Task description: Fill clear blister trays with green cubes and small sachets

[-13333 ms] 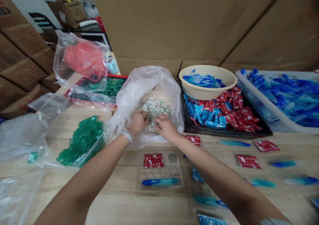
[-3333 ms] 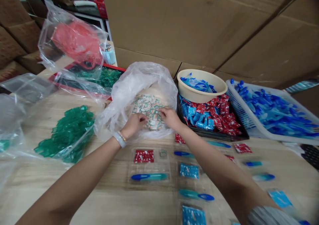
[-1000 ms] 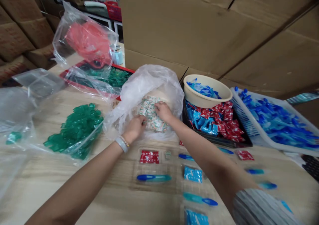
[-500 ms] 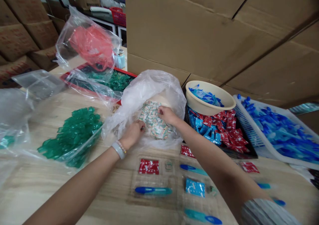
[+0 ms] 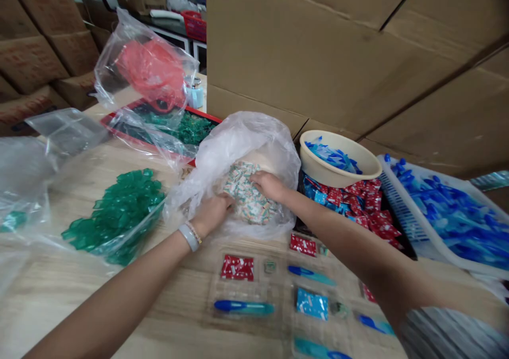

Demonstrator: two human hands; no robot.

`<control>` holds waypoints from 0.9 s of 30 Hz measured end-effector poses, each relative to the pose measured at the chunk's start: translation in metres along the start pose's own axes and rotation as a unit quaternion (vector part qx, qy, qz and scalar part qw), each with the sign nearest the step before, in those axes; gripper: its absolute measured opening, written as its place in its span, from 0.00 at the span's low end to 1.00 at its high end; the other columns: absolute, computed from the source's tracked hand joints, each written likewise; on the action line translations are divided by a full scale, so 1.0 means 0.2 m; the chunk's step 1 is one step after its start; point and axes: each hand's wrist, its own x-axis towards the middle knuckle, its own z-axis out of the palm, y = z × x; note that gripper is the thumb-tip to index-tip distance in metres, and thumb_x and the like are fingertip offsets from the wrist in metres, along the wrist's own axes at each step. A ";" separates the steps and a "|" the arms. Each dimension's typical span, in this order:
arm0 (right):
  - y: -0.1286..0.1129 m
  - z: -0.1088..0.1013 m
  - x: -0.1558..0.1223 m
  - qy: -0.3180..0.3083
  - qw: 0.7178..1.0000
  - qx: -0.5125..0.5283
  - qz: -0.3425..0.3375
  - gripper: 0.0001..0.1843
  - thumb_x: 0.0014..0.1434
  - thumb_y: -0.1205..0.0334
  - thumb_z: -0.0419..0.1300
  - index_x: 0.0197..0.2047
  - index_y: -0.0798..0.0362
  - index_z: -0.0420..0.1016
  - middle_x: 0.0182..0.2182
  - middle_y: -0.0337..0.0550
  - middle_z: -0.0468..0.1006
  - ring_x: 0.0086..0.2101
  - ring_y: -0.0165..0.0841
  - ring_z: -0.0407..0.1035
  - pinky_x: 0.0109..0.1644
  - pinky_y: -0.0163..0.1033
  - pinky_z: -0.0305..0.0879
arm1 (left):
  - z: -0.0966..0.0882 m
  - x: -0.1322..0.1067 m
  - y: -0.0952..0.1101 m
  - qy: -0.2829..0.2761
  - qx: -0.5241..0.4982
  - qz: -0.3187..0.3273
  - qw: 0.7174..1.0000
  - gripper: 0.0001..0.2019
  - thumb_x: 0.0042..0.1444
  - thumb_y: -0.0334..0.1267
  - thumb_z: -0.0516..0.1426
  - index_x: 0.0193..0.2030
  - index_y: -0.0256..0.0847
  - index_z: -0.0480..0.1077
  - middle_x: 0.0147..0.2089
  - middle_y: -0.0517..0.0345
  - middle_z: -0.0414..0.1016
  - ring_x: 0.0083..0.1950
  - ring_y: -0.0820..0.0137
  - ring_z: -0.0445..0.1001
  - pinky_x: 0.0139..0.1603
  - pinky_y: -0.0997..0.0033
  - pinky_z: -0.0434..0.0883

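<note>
Both my hands reach into a clear plastic bag of small white-and-green packets in the middle of the wooden table. My left hand, with a bracelet at the wrist, is curled at the near left edge of the pile, fingers closed on packets. My right hand rests on top of the pile with fingers bent into the packets. In front of the bag lie clear blister trays holding a red sachet, a blue tool and a blue sachet.
A heap of green pieces in clear plastic lies at the left. Behind it are a red tray and a bag of red items. At right stand a cream bowl, a black tray of red and blue sachets and a white basket of blue tools. Cardboard boxes wall the back.
My hands have stayed in the packet bag, shifting only slightly among the packets. The view has drifted a little left and down.
</note>
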 end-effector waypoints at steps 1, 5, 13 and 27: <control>-0.01 0.00 -0.02 0.003 1.000 -0.013 0.005 0.10 0.53 0.73 0.49 0.33 0.56 0.71 0.31 0.46 0.71 0.35 0.34 0.63 0.40 0.36 0.57 | 0.01 0.00 0.00 -0.001 0.006 0.005 1.000 0.07 0.51 0.31 0.51 0.32 0.38 0.71 0.38 0.53 0.71 0.40 0.69 0.69 0.45 0.72 0.63; -0.03 -0.03 -0.04 0.001 0.999 -0.029 0.019 0.08 0.53 0.72 0.50 0.31 0.56 0.70 0.34 0.46 0.68 0.34 0.32 0.62 0.37 0.34 0.56 | 0.04 -0.01 0.02 0.005 0.021 0.023 1.000 0.09 0.52 0.30 0.50 0.37 0.38 0.71 0.41 0.51 0.70 0.44 0.68 0.68 0.48 0.70 0.62; -0.09 -0.04 0.03 -0.007 0.992 0.127 0.009 0.08 0.53 0.70 0.53 0.33 0.56 0.74 0.30 0.43 0.72 0.33 0.31 0.65 0.40 0.34 0.58 | 0.05 0.00 0.01 0.044 -0.002 0.019 0.999 0.12 0.52 0.30 0.50 0.40 0.37 0.71 0.41 0.51 0.73 0.42 0.67 0.70 0.46 0.70 0.64; -0.13 -0.02 -0.05 -0.026 0.999 0.034 -0.013 0.07 0.50 0.73 0.52 0.30 0.56 0.69 0.34 0.45 0.68 0.36 0.34 0.61 0.41 0.37 0.56 | 0.02 -0.02 -0.01 0.048 -0.039 0.011 0.998 0.11 0.49 0.28 0.51 0.36 0.36 0.72 0.39 0.51 0.73 0.40 0.67 0.70 0.45 0.70 0.64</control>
